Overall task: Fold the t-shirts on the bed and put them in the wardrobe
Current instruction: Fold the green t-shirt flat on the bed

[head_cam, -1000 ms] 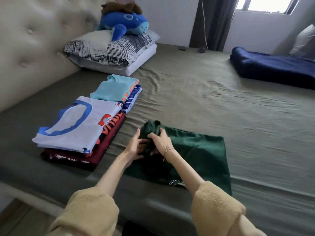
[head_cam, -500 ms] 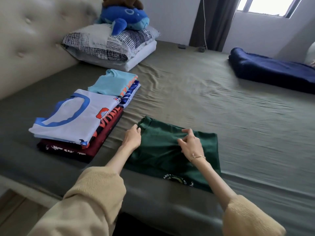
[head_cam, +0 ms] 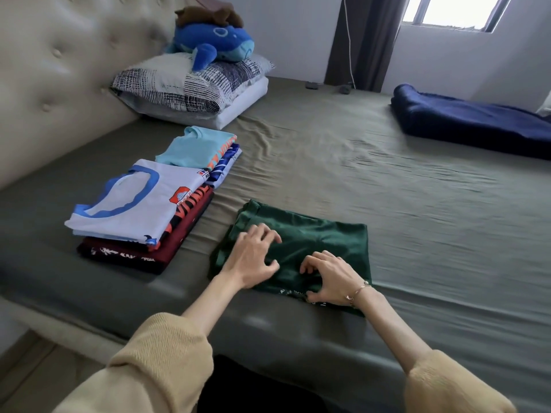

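Where the bed (head_cam: 387,204) meets its near edge lies the green t-shirt (head_cam: 313,242), folded to a rough rectangle, long axis running left to right, collar end at the far left corner, hem with white print toward the viewer. The print is partly covered by the right hand and too small to read.

Left hand (head_cam: 253,257): fingers spread and nearly straight, palm down, pressing the shirt's left half; it holds nothing.

Right hand (head_cam: 331,278): fingers curled, knuckles up, pinching the cloth at the near edge; a bracelet sits at the wrist.

Just left of the shirt: stack of folded t-shirts (head_cam: 143,213), white with blue trim on top, red and dark ones beneath, lower layers mostly hidden. Behind it, a second smaller stack (head_cam: 202,150), light blue on top.

Far right: navy blanket (head_cam: 465,123), cut off by the frame.
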`<state>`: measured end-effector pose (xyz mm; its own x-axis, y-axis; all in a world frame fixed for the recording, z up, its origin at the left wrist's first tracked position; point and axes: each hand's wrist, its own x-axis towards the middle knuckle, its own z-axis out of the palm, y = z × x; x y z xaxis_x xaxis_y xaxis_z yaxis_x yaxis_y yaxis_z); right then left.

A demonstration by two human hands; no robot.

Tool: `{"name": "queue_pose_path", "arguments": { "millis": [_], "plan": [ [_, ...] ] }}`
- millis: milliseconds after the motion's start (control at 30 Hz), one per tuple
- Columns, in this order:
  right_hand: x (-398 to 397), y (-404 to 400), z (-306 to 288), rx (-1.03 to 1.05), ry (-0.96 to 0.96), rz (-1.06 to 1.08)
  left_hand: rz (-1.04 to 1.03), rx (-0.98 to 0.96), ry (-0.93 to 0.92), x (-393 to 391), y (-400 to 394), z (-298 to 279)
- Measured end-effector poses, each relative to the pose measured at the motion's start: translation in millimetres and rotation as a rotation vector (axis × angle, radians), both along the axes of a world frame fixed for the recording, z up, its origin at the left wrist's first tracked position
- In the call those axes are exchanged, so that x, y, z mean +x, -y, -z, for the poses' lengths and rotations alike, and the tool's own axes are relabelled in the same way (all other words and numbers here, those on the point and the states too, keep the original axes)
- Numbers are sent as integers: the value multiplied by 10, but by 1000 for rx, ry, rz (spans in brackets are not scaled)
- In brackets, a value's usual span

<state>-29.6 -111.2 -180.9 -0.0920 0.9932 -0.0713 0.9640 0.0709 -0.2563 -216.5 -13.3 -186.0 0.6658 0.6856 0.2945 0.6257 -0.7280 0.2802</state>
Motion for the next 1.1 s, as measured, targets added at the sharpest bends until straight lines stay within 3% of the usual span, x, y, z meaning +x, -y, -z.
{"name": "queue_pose_path", "arguments": {
  "millis": [67, 167, 333, 400, 533, 633, 733, 800, 900, 1033, 1100],
  "plan": [
    [-12, 21, -9, 0, 31, -5, 112, -85, -99, 21, 140, 8],
    [-45, 83, 15, 26, 43, 51, 150, -59, -261, 68, 272, 58],
    [-39, 145, 67, 83, -206, 127, 104, 98, -471, 236, 313, -3],
    [-14, 174, 54, 120, -208, 132, 85, 133, -541, 303, 311, 3],
    [27, 196, 80, -59, -75, 114, 70, -36, -588, 316, 301, 72],
    [6, 209, 77, -183, -114, 104, 106, -109, -663, 249, 261, 67],
    [9, 215, 5, -104, -267, 168, 121, -332, -554, 249, 185, -91],
    [13, 195, -31, 54, -360, 297, 98, -533, -410, 296, 146, -212],
    [82, 144, -33, 257, -310, 671, 32, -674, -197, 380, 116, -276],
    [179, 89, -30, 193, -522, 1138, 17, -518, -144, 489, 167, -160],
    [235, 47, -4, 161, -570, 1210, 48, -466, -201, 574, 216, -58]
  ]
}}
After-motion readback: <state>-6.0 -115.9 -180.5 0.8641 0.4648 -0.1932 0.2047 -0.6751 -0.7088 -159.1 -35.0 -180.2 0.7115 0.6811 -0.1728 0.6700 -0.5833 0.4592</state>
